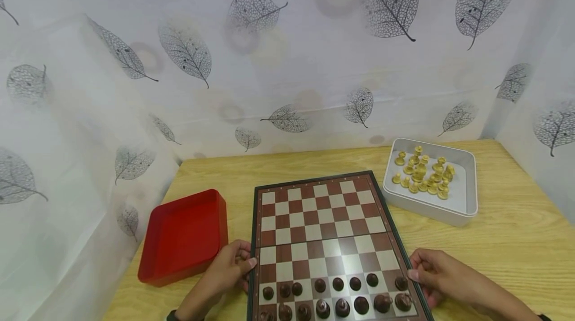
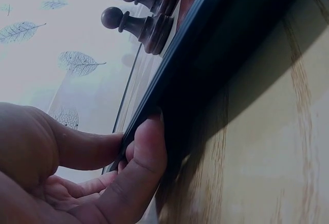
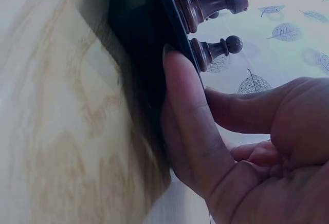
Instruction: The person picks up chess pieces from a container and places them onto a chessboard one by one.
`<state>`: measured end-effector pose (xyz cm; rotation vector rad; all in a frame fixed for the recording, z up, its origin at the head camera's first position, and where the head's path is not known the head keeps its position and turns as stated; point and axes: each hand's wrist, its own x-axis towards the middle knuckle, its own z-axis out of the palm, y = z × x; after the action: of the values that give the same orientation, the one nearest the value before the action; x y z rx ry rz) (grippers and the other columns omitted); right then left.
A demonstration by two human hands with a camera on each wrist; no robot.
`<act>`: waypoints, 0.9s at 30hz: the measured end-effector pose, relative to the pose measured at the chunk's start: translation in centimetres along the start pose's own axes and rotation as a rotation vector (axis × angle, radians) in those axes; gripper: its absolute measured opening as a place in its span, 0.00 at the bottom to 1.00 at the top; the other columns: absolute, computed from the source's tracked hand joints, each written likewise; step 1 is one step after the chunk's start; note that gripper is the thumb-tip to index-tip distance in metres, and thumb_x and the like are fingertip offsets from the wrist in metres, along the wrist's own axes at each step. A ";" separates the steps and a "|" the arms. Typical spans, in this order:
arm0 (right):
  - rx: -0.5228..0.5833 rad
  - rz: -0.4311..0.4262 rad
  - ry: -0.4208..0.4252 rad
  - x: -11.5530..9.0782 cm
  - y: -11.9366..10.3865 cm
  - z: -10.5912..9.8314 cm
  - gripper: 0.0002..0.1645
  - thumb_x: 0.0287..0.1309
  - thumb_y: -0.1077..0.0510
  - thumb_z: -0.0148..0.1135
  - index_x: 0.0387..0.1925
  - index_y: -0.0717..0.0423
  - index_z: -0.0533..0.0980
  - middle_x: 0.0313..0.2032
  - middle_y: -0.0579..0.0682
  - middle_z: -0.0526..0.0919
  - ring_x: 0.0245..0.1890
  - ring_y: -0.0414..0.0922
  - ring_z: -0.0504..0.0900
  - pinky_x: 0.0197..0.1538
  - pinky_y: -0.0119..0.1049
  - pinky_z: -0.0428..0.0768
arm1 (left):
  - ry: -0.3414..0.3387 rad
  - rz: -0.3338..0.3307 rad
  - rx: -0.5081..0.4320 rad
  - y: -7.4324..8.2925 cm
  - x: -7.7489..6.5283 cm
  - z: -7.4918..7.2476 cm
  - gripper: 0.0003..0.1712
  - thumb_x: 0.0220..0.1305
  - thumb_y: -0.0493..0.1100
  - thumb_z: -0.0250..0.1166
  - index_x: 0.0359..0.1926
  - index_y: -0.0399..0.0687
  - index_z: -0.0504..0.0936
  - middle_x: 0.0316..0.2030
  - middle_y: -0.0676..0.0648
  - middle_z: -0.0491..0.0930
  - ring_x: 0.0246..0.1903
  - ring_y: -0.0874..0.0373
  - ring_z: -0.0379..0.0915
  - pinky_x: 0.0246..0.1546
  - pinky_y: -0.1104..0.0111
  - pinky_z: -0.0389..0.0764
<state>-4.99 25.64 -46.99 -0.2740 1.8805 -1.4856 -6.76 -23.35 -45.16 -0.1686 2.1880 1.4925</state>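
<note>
A brown-and-white chessboard (image 1: 332, 216) with a black border lies in front of me in the head view. Dark brown chess pieces (image 1: 338, 284) stand upright in two rows on its near end. My left hand (image 1: 229, 266) pinches the board's left edge, thumb above and fingers underneath, as the left wrist view shows. On the opposite edge, my right hand (image 1: 433, 273) grips in the same way. A dark rook (image 3: 223, 1) and a pawn (image 3: 218, 49) stand near that thumb. The wrist views show the board's dark underside, with its held edges above the table.
An open red tray (image 1: 188, 231) sits left of the board, close to my left hand. Beyond the board's right side stands a white tray (image 1: 427, 207) with several gold chess pieces (image 1: 419, 175) in it. A leaf-patterned curtain (image 1: 287, 61) surrounds the wooden table (image 1: 516, 201).
</note>
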 end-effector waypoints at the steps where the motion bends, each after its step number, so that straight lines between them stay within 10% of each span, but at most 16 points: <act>1: 0.006 -0.005 -0.004 0.0 0.0 0.0 0.13 0.77 0.58 0.55 0.46 0.67 0.71 0.30 0.49 0.78 0.26 0.41 0.83 0.29 0.36 0.87 | 0.001 -0.002 0.003 0.0 0.1 0.0 0.20 0.70 0.30 0.64 0.59 0.26 0.70 0.40 0.41 0.76 0.29 0.54 0.78 0.26 0.58 0.88; 27: 0.020 -0.053 -0.033 0.0 0.5 0.2 0.13 0.78 0.58 0.54 0.46 0.67 0.70 0.29 0.49 0.79 0.26 0.38 0.84 0.29 0.33 0.88 | -0.005 -0.001 -0.004 -0.1 0.4 -0.2 0.22 0.70 0.31 0.64 0.60 0.26 0.70 0.42 0.40 0.77 0.29 0.54 0.78 0.26 0.58 0.88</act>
<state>-4.75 25.63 -47.47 -0.3391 1.8441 -1.5255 -7.11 -23.48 -45.36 -0.1677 2.1805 1.4956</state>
